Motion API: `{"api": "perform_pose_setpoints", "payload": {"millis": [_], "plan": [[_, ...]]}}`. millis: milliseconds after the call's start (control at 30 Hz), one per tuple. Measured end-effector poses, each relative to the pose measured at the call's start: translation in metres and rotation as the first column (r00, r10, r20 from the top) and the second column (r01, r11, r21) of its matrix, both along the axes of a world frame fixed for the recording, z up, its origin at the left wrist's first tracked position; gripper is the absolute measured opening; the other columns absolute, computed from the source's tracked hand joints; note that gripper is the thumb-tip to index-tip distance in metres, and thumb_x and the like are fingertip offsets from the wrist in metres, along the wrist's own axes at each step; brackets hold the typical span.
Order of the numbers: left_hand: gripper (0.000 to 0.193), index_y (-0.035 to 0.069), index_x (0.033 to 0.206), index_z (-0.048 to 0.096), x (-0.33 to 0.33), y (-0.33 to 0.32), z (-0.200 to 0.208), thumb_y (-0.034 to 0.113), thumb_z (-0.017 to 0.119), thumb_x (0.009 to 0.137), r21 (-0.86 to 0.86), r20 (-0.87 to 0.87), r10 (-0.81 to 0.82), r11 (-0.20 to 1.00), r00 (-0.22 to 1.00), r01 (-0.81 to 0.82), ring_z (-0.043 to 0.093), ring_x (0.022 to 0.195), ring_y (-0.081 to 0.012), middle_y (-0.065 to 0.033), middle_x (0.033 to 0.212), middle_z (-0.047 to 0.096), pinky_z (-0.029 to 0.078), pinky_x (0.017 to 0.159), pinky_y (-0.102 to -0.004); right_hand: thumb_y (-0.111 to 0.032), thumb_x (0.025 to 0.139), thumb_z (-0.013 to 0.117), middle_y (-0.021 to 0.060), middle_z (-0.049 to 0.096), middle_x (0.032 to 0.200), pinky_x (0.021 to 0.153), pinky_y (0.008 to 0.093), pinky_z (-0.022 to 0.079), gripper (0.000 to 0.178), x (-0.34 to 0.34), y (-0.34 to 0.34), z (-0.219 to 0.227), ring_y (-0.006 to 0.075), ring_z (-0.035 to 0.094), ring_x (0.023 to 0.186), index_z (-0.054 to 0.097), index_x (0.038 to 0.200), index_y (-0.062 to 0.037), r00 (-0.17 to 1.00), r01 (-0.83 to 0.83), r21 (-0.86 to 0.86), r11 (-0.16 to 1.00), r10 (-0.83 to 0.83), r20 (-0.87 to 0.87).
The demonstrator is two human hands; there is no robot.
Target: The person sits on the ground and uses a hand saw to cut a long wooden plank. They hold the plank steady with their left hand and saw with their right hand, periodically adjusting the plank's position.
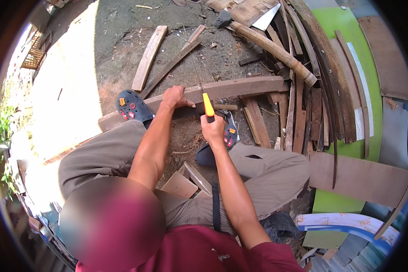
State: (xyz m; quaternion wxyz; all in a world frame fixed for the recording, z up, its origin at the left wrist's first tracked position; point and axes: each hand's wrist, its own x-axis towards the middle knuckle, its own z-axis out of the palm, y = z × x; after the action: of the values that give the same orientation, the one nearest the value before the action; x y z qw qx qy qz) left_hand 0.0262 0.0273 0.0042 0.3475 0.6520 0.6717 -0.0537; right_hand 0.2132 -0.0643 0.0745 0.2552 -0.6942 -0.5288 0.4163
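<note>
A long wooden beam (247,87) lies crosswise before me, raised at its right part over other wood. My left hand (174,97) grips the beam, fingers over its top and thumb stretched along the near side. In my right hand (213,129) is a handsaw (208,105) with a yellow and black handle, my fingers closed round it. Its thin blade, seen almost edge-on, crosses the beam just right of my left hand. My left foot, in a dark clog (132,107), presses on the beam's left part. The other clog (230,135) is beside the saw hand.
Loose planks (149,58) lie on the ground beyond the beam. A bamboo pole (276,52) and a heap of timber strips (299,113) crowd the right side. Behind them stands a green panel (374,90). Small board offcuts (179,185) lie between my legs.
</note>
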Motion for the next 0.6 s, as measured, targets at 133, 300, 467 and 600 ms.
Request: {"api": "perform_pose_setpoints", "payload": {"millis": [133, 300, 467, 600], "plan": [[0.092, 0.003, 0.118, 0.065, -0.010, -0.007, -0.002, 0.063, 0.092, 0.054, -0.050, -0.046, 0.005, 0.999, 0.999, -0.007, 0.067, 0.112, -0.0382, -0.0218, 0.115, 0.072, 0.053, 0.097, -0.0472, -0.021, 0.087, 0.068, 0.0244, 0.069, 0.077, 0.070, 0.0475, 0.053, 0.023, -0.014, 0.008, -0.018, 0.0434, 0.070, 0.078, 0.071, 0.088, 0.0014, 0.999, -0.025, 0.064, 0.998, 0.027, -0.034], [0.096, 0.005, 0.114, 0.068, -0.004, 0.003, 0.007, 0.073, 0.087, 0.050, 0.001, -0.090, 0.050, 0.999, 0.995, -0.050, 0.070, 0.108, -0.0368, -0.0195, 0.113, 0.073, 0.055, 0.093, -0.0464, -0.036, 0.092, 0.072, 0.0167, 0.069, 0.074, 0.068, 0.0397, 0.051, 0.037, 0.008, 0.013, -0.008, 0.0260, 0.070, 0.071, 0.069, 0.089, 0.0009, 0.962, -0.131, 0.090, 0.987, 0.148, -0.228], [0.096, 0.004, 0.119, 0.068, -0.003, 0.010, 0.014, 0.072, 0.086, 0.053, -0.034, -0.080, -0.007, 0.999, 0.997, 0.005, 0.071, 0.102, -0.0392, -0.0206, 0.104, 0.075, 0.057, 0.088, -0.0471, -0.035, 0.092, 0.070, 0.0131, 0.060, 0.056, 0.057, 0.0406, 0.045, 0.046, -0.001, 0.021, -0.013, 0.0195, 0.060, 0.054, 0.063, 0.070, 0.0039, 0.988, -0.075, -0.039, 0.996, 0.069, -0.138], [0.095, 0.005, 0.118, 0.068, -0.004, 0.011, 0.007, 0.070, 0.088, 0.053, -0.023, -0.042, -0.005, 1.000, 0.999, 0.004, 0.070, 0.106, -0.0391, -0.0202, 0.109, 0.074, 0.056, 0.091, -0.0474, -0.023, 0.088, 0.066, 0.0165, 0.060, 0.057, 0.056, 0.0423, 0.045, 0.034, 0.002, 0.014, 0.012, 0.0228, 0.059, 0.051, 0.061, 0.069, 0.0046, 0.992, -0.044, -0.044, 0.998, 0.039, -0.116]]}}
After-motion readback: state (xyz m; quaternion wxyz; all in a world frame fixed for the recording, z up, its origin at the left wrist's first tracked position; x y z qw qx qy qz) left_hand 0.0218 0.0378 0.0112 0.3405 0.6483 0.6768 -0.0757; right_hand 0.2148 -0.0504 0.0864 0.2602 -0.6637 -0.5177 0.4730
